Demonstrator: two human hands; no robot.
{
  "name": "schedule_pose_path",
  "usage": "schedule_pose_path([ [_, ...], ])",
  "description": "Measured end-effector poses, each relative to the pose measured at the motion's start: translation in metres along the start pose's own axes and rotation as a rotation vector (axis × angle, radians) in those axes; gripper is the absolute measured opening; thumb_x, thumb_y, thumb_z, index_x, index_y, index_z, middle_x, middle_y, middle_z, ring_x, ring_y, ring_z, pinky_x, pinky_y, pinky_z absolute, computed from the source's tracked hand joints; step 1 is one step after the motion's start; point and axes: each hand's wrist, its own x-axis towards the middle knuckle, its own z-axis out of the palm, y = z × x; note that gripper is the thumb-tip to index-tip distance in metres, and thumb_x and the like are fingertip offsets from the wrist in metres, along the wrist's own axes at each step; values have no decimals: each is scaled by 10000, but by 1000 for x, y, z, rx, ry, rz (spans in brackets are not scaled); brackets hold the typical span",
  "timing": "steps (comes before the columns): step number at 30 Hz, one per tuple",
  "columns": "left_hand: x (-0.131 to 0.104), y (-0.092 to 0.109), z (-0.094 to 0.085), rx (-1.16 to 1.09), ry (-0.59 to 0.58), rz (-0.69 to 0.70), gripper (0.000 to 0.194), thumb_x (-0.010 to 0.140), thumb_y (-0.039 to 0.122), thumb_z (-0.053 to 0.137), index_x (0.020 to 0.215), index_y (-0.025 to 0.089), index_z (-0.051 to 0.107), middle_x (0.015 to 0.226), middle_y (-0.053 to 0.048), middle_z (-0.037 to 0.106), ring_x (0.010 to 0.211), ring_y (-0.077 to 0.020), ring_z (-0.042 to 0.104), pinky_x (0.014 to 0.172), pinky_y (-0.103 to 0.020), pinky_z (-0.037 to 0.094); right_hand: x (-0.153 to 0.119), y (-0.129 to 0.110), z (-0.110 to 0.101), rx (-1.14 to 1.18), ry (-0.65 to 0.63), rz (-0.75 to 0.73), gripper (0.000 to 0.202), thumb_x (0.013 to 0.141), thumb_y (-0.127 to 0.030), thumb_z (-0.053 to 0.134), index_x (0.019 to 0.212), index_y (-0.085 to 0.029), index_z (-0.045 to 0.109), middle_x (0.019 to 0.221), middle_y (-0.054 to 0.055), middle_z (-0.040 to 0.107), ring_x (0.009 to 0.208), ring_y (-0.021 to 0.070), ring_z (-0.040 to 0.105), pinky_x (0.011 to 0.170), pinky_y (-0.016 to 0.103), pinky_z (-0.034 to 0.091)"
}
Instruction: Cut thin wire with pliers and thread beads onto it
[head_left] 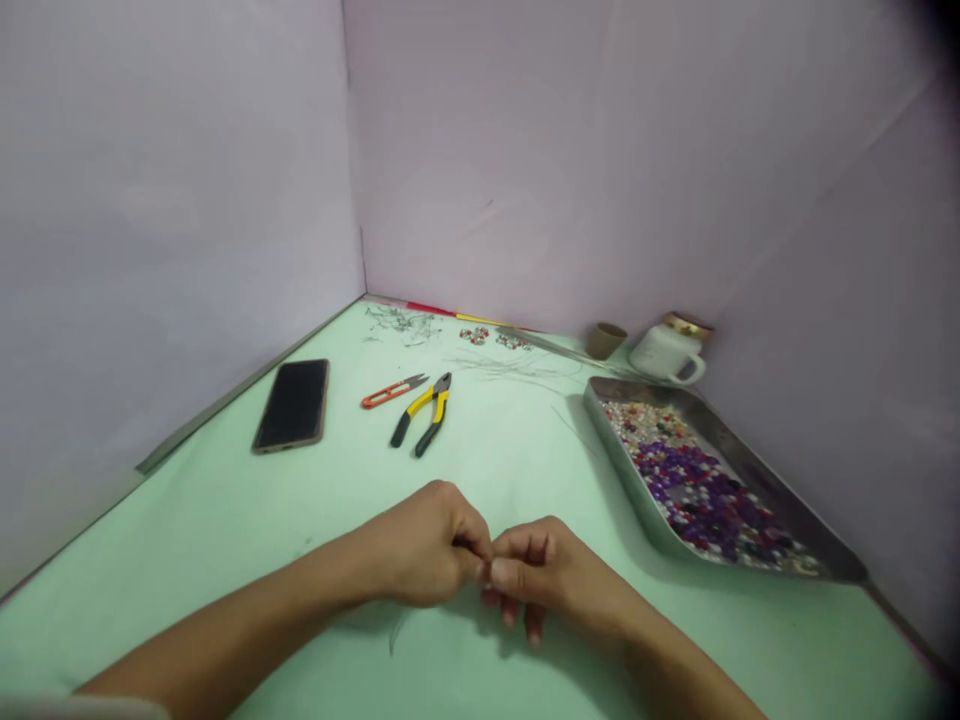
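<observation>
My left hand (431, 545) is closed, thumb and forefinger pinched, with its fingertips touching those of my right hand (551, 575) low in the middle of the view. The right thumb and forefinger are pinched too, and its other fingers hang loosely below. Whatever lies between the fingertips is tiny and mostly covered. A thin curved wire (395, 632) shows on the green tabletop (517, 460) just under my left wrist; whether it runs into the fingers I cannot tell. Yellow-and-black pliers (424, 412) and orange thread snips (394, 391) lie beyond the hands.
A metal tray (637, 500) of mixed beads (697, 490) stands at right. Behind it are a white lidded mug (664, 352) and a brown cup (606, 341). A phone (292, 405) lies left. Wire scraps (405, 322), beaded pieces (474, 336) and loose wires (517, 368) lie toward the back wall.
</observation>
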Motion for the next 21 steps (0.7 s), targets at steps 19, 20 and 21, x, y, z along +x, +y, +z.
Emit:
schedule_pose_path([
  [19, -7, 9, -15, 278, -97, 62, 111, 601, 92, 486, 614, 194, 530, 518, 52, 478, 479, -88, 400, 426, -173, 294, 3, 11, 21, -5, 53, 83, 302, 545, -373, 712, 594, -107, 579, 469, -22, 537, 372, 72, 492, 372, 196, 417],
  [20, -7, 9, -19, 267, -91, 65, 101, 610, 100, 484, 615, 194, 519, 516, 54, 471, 479, -87, 393, 429, -174, 294, 4, 10, 21, -2, 66, 81, 305, 544, -377, 710, 600, -106, 582, 464, -22, 535, 368, 73, 487, 371, 200, 416],
  [21, -7, 8, -23, 257, -85, 69, 88, 619, 109, 483, 612, 194, 505, 516, 54, 466, 480, -87, 387, 433, -177, 295, 4, 9, 20, -3, 78, 79, 305, 544, -379, 708, 596, -105, 582, 458, -22, 534, 365, 74, 485, 370, 202, 415],
])
